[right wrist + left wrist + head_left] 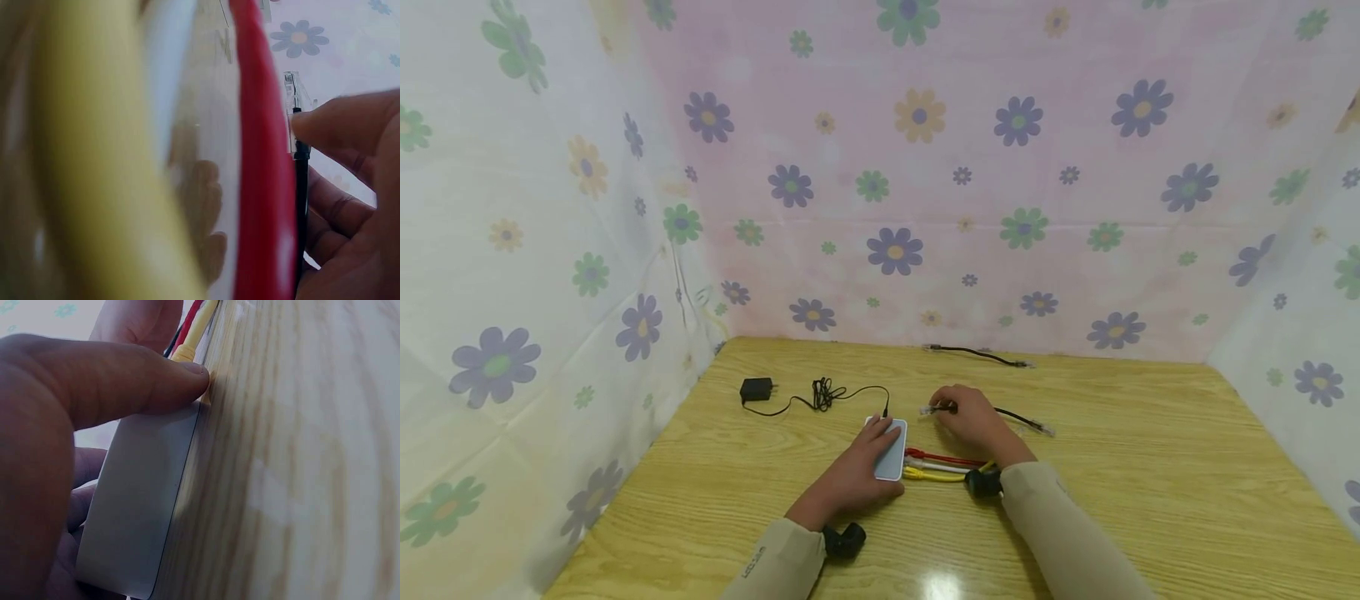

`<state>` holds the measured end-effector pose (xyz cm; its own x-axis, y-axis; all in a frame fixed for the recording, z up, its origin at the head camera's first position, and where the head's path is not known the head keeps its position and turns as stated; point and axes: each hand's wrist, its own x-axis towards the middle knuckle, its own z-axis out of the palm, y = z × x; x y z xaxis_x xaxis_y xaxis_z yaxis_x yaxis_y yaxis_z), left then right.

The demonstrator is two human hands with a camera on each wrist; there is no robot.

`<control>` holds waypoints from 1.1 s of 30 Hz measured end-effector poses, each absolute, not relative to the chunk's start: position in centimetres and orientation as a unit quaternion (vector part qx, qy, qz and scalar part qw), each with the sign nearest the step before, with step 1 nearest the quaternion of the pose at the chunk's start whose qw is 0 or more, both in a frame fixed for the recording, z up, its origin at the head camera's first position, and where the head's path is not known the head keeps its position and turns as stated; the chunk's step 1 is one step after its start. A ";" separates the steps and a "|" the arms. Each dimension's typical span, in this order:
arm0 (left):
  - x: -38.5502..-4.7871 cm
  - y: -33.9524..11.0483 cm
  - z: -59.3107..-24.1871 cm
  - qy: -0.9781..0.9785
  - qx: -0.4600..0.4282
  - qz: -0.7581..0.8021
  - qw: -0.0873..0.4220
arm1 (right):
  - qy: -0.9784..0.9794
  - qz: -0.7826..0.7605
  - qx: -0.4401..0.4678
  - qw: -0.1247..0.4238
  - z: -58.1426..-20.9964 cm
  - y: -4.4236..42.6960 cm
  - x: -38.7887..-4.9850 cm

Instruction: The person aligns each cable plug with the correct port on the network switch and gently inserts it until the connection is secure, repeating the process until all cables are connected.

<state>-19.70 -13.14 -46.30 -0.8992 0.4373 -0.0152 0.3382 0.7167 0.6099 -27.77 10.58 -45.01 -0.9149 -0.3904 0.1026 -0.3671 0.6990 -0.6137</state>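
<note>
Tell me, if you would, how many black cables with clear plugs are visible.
2: one black cable lies at the back of the table, and the right hand holds the second cable.

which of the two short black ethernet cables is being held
The nearer black ethernet cable: the right hand pinches it near one clear plug. The other black ethernet cable lies untouched near the back edge of the table.

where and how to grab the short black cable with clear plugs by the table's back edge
Probably pinch the clear plastic plug at its right end, from above and the front: the black cable lies flat, that end sits nearer, and flowered pink cloth hangs close behind.
</note>
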 end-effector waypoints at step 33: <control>-19.6 -13.2 -46.2 0.922 0.214 0.313 0.078 | 0.896 -0.414 -0.157 -0.010 -45.7 10.2 -25.8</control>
